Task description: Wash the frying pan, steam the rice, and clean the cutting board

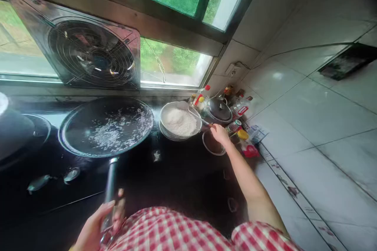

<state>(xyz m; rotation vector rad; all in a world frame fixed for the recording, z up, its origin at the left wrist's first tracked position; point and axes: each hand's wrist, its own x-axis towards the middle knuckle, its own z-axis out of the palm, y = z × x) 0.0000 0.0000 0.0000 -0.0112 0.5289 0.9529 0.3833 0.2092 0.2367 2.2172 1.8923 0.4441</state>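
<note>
Over the dark desk (pixel 176 180), the left grip (pixel 93 225) clasps the wok's (pixel 88 115) handle (pixel 110 178), the right grip (pixel 219 133) a utensil (pixel 204 121) crossing the strainer's (pixel 165 128) edge; a gap parts both vessels.

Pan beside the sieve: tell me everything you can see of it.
The pan is wide, round and dark inside, with a shiny edge. White grains are strewn across it, thickest near its middle. Its metallic-looking handle points toward the viewer, held in the left hand's grip. The pan is left of the sieve, below the fan; what supports it is hidden.
</note>
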